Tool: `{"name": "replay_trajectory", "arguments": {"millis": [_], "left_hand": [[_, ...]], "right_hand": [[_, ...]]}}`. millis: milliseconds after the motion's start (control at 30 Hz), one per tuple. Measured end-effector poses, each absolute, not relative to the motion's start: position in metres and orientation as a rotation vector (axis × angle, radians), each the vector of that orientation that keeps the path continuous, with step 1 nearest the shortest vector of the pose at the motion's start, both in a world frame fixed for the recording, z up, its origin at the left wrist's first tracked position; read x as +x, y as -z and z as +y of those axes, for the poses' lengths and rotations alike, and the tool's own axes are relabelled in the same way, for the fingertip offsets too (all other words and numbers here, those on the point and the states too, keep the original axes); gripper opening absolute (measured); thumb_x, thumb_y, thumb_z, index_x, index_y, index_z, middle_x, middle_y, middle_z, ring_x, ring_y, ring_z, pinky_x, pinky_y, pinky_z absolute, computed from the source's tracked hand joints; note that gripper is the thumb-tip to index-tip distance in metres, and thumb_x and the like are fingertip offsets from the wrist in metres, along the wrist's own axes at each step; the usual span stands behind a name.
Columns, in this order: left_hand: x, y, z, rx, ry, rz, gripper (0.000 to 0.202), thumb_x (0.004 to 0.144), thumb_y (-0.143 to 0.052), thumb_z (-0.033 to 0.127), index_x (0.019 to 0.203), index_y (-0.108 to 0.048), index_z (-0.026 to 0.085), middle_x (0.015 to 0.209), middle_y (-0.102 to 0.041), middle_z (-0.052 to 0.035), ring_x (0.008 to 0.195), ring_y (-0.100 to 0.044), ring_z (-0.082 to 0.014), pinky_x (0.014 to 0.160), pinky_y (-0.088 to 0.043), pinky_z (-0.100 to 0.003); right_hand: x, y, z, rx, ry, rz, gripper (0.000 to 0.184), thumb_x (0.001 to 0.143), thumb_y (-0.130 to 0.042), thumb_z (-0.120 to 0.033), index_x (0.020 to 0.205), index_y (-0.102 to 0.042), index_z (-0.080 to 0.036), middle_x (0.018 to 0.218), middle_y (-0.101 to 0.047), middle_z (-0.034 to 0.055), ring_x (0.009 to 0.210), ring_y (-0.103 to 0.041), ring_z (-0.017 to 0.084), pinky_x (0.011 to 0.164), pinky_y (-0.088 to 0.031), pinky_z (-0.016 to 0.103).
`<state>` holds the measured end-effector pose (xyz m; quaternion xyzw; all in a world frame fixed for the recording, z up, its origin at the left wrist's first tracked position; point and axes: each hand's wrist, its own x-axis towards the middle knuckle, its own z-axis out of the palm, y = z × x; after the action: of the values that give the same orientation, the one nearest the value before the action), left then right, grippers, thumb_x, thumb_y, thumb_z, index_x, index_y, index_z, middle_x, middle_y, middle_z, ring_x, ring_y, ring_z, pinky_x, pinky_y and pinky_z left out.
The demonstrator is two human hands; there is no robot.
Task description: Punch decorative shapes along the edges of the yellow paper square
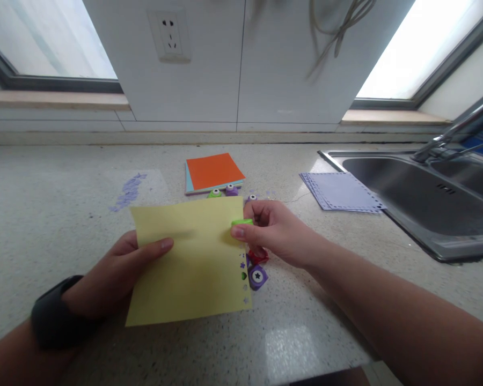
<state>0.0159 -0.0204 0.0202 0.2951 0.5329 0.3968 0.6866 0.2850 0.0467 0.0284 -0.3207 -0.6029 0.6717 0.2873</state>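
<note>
Left hand [116, 273] pinches pale-yellow paper sheet [189, 262] steady; right hand [277, 230] pinches green plastic punch [241, 222] astride right edge.

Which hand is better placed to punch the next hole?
Likely right: right hand pinches the green punch on the yellow sheet, at its right edge; left hand holds the opposite side.
</note>
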Motion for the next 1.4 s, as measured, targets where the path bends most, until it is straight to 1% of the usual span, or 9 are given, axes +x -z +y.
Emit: {"name": "replay_trajectory", "arguments": {"millis": [200,367,533,733,967,1100,1200,1300,1400], "left_hand": [[0.016,-0.021,-0.022,0.696,-0.883,1.153,0.052,0.077,-0.083,0.036,0.126,-0.072,0.020,0.105,-0.082,-0.0138,0.083,-0.079,-0.0330,0.074,-0.065,-0.041],[0.015,-0.020,-0.022,0.730,-0.892,1.100,0.047,0.081,-0.079,0.035,0.125,-0.072,0.020,0.105,-0.082,-0.0143,0.092,-0.078,-0.0352,0.076,-0.065,-0.042],[0.016,-0.023,-0.022,0.793,-0.891,1.086,0.040,0.084,-0.076,0.036,0.122,-0.074,0.021,0.102,-0.082,-0.0132,0.091,-0.078,-0.0345,0.076,-0.064,-0.041],[0.020,-0.027,-0.024,0.855,-0.890,1.057,0.034,0.085,-0.077,0.035,0.116,-0.077,0.021,0.103,-0.082,-0.0142,0.089,-0.079,-0.0331,0.076,-0.062,-0.040],[0.027,-0.031,-0.028,1.005,-0.904,1.186,0.018,0.084,-0.078,0.034,0.097,-0.082,0.022,0.098,-0.083,-0.0120,0.088,-0.079,-0.0315,0.072,-0.061,-0.035],[0.032,-0.035,-0.031,1.083,-0.951,1.199,0.018,0.080,-0.081,0.032,0.095,-0.082,0.021,0.096,-0.083,-0.0115,0.085,-0.079,-0.0304,0.069,-0.061,-0.034],[0.033,-0.038,-0.034,1.155,-0.985,1.181,0.020,0.076,-0.085,0.027,0.095,-0.082,0.021,0.095,-0.083,-0.0097,0.083,-0.079,-0.0286,0.071,-0.061,-0.032],[0.030,-0.041,-0.034,1.251,-1.000,1.191,0.027,0.076,-0.085,0.029,0.101,-0.082,0.021,0.095,-0.083,-0.0094,0.082,-0.078,-0.0272,0.072,-0.062,-0.032],[0.026,-0.047,-0.032,1.354,-0.908,1.203,0.033,0.080,-0.081,0.036,0.109,-0.079,0.020,0.096,-0.083,-0.0093,0.084,-0.078,-0.0275,0.073,-0.062,-0.035]], "right_hand": [[0.292,-0.028,0.054,-0.909,-1.713,-1.586,0.037,0.086,-0.077,-0.047,0.075,-0.054,-0.020,0.056,-0.058,-0.0042,0.045,-0.050,0.009,0.042,-0.038,0.022],[0.297,-0.030,0.064,-0.935,-1.577,-1.514,0.041,0.088,-0.071,-0.054,0.074,-0.056,-0.019,0.060,-0.054,-0.0041,0.048,-0.047,0.009,0.044,-0.036,0.023],[0.309,-0.038,0.072,-1.166,-1.126,-1.889,0.044,0.090,-0.065,-0.061,0.081,-0.068,-0.018,0.066,-0.061,0.0006,0.058,-0.051,0.013,0.053,-0.037,0.028],[0.322,-0.051,0.074,-1.204,-0.564,-2.423,0.031,0.087,-0.071,-0.049,0.075,-0.075,-0.022,0.073,-0.066,0.0052,0.069,-0.054,0.018,0.065,-0.037,0.033],[0.326,-0.051,0.073,-1.169,-0.543,-2.575,0.018,0.086,-0.070,-0.038,0.078,-0.078,-0.023,0.072,-0.070,0.0053,0.072,-0.060,0.020,0.067,-0.038,0.033],[0.325,-0.046,0.074,-1.164,-0.420,-2.668,0.014,0.087,-0.069,-0.033,0.082,-0.077,-0.023,0.079,-0.072,0.0058,0.073,-0.059,0.019,0.067,-0.037,0.033],[0.324,-0.049,0.071,-1.152,-0.409,-2.606,0.020,0.090,-0.065,-0.035,0.081,-0.075,-0.020,0.076,-0.071,0.0049,0.068,-0.056,0.017,0.064,-0.036,0.033],[0.322,-0.055,0.065,-1.053,-0.664,-2.342,0.033,0.098,-0.055,-0.042,0.084,-0.073,-0.019,0.075,-0.068,0.0037,0.067,-0.055,0.015,0.063,-0.039,0.031],[0.318,-0.056,0.061,-0.802,-1.086,-2.034,0.035,0.097,-0.058,-0.049,0.103,-0.072,-0.018,0.087,-0.070,0.0054,0.073,-0.059,0.015,0.065,-0.045,0.030]]}}
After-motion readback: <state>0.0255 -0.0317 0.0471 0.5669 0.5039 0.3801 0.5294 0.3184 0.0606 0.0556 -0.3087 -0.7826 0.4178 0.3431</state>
